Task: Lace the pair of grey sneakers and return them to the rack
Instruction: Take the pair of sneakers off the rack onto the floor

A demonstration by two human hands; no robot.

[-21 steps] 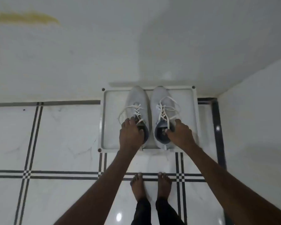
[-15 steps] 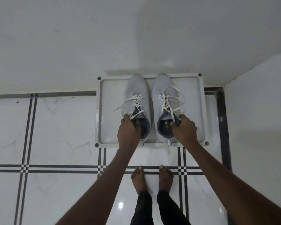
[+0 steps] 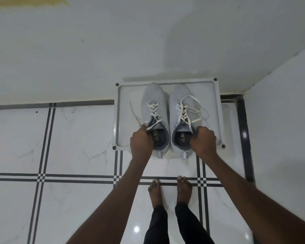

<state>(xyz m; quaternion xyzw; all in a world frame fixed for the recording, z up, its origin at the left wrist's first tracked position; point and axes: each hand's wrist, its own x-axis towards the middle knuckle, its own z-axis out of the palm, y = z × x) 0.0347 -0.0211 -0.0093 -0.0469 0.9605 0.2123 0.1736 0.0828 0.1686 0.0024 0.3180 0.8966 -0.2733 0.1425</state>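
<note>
On the pale grey rack tray [image 3: 121, 118], which sits on the floor against the white wall [image 3: 113, 41] near a corner, two grey sneakers stand side by side with toes toward the wall and heels at the tray's near edge. At the left sneaker [image 3: 154, 103], the left hand [image 3: 142, 140] is closed around the outer side of the collar, fingers curled over the rim into the opening, with a loose end of the white laces [image 3: 153, 110] passing by the knuckles. Mirroring it, the right hand [image 3: 203, 142] is clenched on the outer collar of the right sneaker [image 3: 180, 97], whose white lace loops [image 3: 194, 110] spill sideways over the tray. Both shoes show dark insoles with printed marks too small to read. Below, the person's bare feet [image 3: 169, 191] stand on glossy white floor tiles [image 3: 74, 143] crossed by black lines, legs in dark trousers.
</note>
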